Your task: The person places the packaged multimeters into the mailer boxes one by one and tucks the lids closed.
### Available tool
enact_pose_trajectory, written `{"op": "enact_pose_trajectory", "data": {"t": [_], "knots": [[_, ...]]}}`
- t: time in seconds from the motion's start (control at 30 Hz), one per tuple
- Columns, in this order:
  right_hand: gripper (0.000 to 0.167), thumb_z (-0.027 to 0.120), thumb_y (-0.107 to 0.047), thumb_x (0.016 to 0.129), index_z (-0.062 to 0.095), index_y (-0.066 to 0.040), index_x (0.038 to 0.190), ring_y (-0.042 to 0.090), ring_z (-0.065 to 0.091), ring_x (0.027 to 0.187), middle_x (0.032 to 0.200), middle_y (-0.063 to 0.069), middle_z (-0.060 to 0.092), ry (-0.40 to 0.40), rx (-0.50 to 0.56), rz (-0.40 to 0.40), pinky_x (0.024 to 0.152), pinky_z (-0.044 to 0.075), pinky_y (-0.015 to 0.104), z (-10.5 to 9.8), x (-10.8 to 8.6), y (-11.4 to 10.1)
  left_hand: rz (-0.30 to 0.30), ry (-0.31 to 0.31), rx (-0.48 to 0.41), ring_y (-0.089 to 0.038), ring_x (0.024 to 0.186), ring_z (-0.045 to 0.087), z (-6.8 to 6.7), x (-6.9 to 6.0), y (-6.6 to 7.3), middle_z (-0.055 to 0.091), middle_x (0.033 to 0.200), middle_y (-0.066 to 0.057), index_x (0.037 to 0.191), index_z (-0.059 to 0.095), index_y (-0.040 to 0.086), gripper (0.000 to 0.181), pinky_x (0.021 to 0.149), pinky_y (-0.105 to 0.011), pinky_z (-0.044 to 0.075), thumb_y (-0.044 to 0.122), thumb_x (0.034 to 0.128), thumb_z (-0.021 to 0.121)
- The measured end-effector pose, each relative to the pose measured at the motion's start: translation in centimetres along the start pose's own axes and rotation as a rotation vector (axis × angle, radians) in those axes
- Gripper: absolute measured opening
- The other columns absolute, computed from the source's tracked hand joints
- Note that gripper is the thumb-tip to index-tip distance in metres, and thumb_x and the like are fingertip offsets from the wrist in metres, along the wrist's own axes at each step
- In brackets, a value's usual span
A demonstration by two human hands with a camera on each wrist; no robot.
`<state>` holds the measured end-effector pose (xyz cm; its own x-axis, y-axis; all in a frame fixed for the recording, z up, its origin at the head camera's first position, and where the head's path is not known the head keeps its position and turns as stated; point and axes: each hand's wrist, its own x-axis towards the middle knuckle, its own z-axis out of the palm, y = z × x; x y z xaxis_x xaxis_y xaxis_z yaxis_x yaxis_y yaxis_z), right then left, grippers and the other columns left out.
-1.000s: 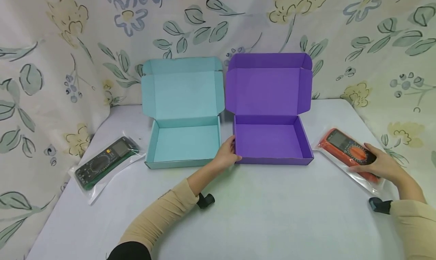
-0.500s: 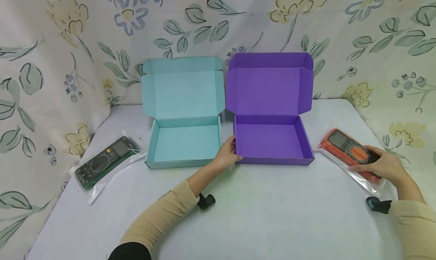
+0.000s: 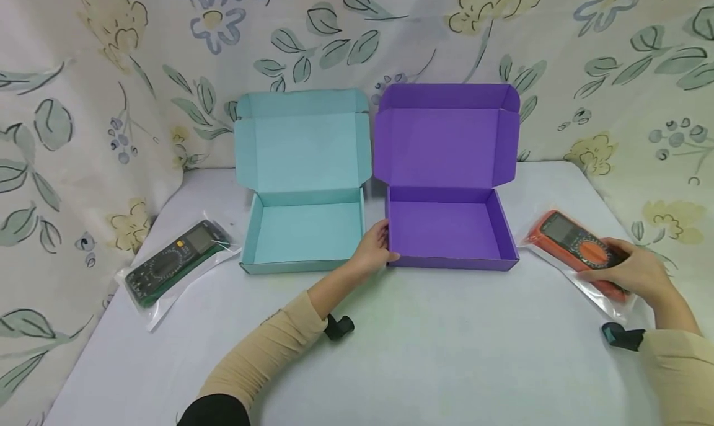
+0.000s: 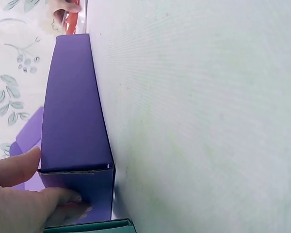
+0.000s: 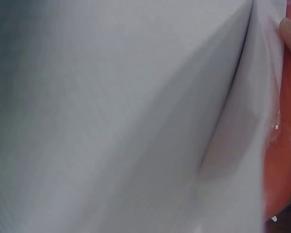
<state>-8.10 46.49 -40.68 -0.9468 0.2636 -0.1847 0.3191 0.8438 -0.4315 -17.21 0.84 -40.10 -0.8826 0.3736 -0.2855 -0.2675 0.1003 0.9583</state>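
Only cam view's shifted, w/ L hand (image 3: 370, 251) pinching purple box (image 3: 453, 263) at its 7 o'clock corner & R hand (image 3: 641, 274) clamped on bagged orange meter (image 3: 582, 247) at box's 4 o'clock, prob. stiff, heavyish & slick, so grip its sides.

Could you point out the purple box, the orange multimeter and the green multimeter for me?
Purple box (image 3: 446, 230): head view, on the bare inner floor.
Orange multimeter (image 3: 592, 252): head view, on its round orange dial.
Green multimeter (image 3: 165, 264): head view, on its dark dial, under clear plastic.
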Motion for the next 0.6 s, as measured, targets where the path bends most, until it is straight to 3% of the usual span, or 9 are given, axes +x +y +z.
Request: {"op": "enact_pose_trajectory", "data": {"t": [0.33, 0.6], "knots": [[0.103, 0.082, -0.040, 0.076, 0.026, 0.017, 0.142, 0.053, 0.039, 0.107, 0.128, 0.045, 0.034, 0.014, 0.032, 0.011, 0.081, 0.041, 0.063, 0.25, 0.18, 0.64, 0.009, -0.006, 0.002, -0.031, 0.146, 0.017, 0.15, -0.25, 0.17, 0.017, 0.158, -0.023, 0.152, 0.016, -0.005, 0.077, 0.118, -0.037, 0.018, -0.022, 0.0866, 0.053], [0.101, 0.084, -0.037, 0.075, 0.028, 0.015, 0.142, 0.051, 0.039, 0.108, 0.130, 0.043, 0.036, 0.053, 0.077, 0.003, 0.077, 0.042, 0.051, 0.32, 0.19, 0.29, 0.014, -0.006, 0.006, -0.031, 0.146, 0.017, 0.11, -0.16, -0.14, 0.017, 0.158, -0.022, 0.152, 0.016, -0.004, 0.077, 0.118, -0.037, 0.018, -0.021, 0.0868, 0.052]]}}
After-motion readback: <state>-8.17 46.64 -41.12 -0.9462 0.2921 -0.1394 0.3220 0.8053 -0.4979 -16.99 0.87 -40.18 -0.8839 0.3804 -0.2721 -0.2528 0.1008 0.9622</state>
